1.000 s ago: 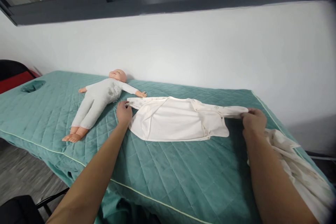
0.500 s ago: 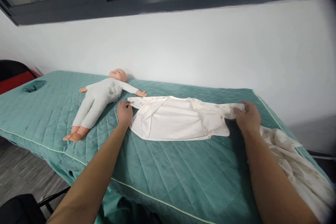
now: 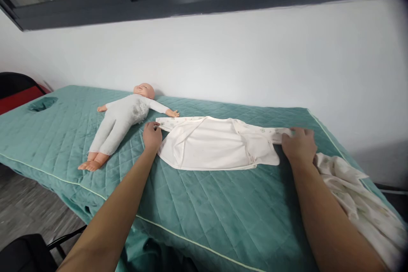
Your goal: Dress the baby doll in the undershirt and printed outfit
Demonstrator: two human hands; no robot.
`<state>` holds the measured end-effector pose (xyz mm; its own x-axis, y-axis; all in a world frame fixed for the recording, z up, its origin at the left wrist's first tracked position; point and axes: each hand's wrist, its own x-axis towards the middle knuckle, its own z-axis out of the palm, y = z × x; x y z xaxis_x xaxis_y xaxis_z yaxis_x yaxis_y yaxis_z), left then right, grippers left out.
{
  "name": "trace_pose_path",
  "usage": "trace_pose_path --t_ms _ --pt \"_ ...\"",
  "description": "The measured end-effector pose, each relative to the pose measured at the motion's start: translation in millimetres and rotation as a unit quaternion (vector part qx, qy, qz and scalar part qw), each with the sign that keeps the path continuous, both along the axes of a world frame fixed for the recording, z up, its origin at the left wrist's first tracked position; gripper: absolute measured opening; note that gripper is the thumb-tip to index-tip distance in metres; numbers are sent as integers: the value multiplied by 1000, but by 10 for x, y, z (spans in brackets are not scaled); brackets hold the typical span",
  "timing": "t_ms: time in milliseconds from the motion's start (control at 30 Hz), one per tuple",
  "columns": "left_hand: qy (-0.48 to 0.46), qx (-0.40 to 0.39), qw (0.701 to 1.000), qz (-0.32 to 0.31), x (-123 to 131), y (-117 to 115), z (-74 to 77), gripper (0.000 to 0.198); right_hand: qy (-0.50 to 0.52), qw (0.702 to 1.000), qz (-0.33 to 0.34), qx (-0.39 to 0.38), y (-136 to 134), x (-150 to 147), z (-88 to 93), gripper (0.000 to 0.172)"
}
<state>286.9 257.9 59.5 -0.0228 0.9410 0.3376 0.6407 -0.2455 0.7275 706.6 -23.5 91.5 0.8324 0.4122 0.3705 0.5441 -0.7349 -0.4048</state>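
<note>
A white baby shirt point(image 3: 216, 144) lies spread on the green quilted bed cover, its two printed sleeves stretched out sideways. My left hand point(image 3: 152, 137) pinches the cuff of the left-side sleeve. At the opposite end, my right hand point(image 3: 299, 146) is closed over the cuff of the other sleeve, its fingertips partly hidden behind the hand. A baby doll point(image 3: 124, 117) with a pale cloth body rests on its back, left of the shirt. One of the doll's hands comes close to the left-side sleeve.
Crumpled white printed cloth point(image 3: 357, 199) lies beside my right forearm at the bed's right end. The green bed cover point(image 3: 216, 212) has a face hole point(image 3: 43, 104) at far left. Behind it stand a white wall point(image 3: 255, 59) and a dark window frame point(image 3: 191, 0).
My right hand has shifted slightly left and now covers more of the sleeve's end. My left hand, the shirt and the doll look nearly the same.
</note>
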Motion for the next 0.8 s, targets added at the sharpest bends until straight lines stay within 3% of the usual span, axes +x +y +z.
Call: trace_pose_path --t_ms 67,167,300,467,600,700,800 --pt "0 2 1000 0 2 -5 2 24 -46 997 52 40 10 -38 18 35" --pt "-1 5 1000 1 9 -20 18 24 -55 973 206 84 88 -158 9 38" --pt "-6 71 997 -5 3 -110 69 27 -36 935 345 80 237 -483 -12 42" --pt "49 218 974 -48 -96 -478 96 30 -46 903 417 93 200 -937 151 22" --pt "67 250 962 -86 -242 -917 64 29 1 879 476 -3 -15 -1207 236 41" --pt "115 258 943 -176 -325 -1234 72 24 -9 871 487 -68 -184 -1361 190 48" --pt "195 270 892 -306 -367 -1526 127 22 -31 880 468 -70 -340 -1491 112 44"
